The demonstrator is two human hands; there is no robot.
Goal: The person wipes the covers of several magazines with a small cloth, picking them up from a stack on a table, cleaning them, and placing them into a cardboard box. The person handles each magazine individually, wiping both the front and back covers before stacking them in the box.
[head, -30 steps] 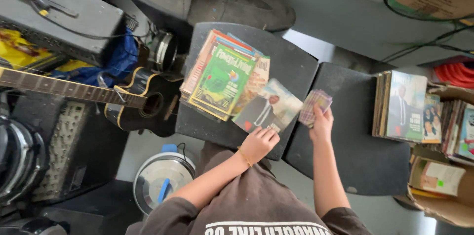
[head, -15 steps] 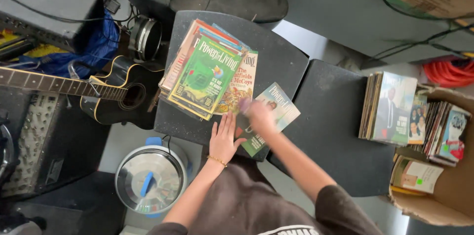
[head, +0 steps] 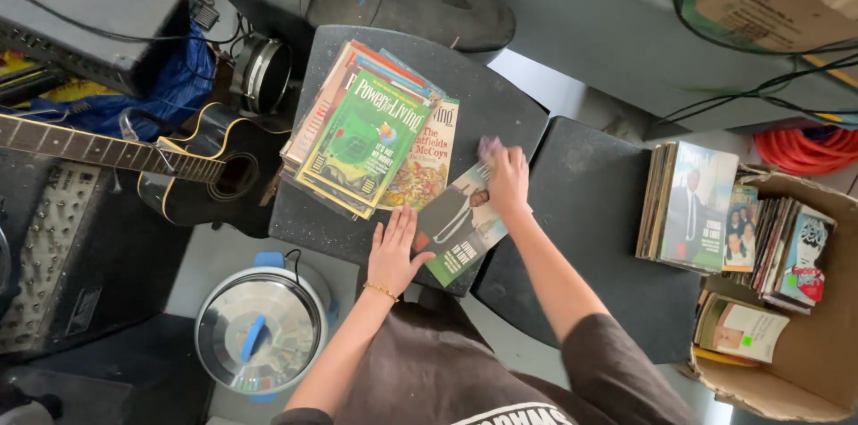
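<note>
Seen from my remote head view: two dark padded stools point(head: 590, 237) stand side by side amid a black acoustic guitar point(head: 179, 166), a round steel bin with a blue handle point(head: 259, 336) and a cardboard box of upright booklets point(head: 786, 273). On the left stool sits a fanned stack of magazines point(head: 366, 139), green cover on top. Just beside its lower right corner lies a single green-edged magazine point(head: 460, 224), its long axis running diagonally from near the body up toward the far right. My left hand point(head: 393, 251) lies flat, fingers spread and unclenched, pinning the magazine's near-left edge. My right hand point(head: 507, 179) is at the far end, arm stretched forward across the cover; it looks blurred, so I cannot tell whether it pinches the corner or merely rests there.
</note>
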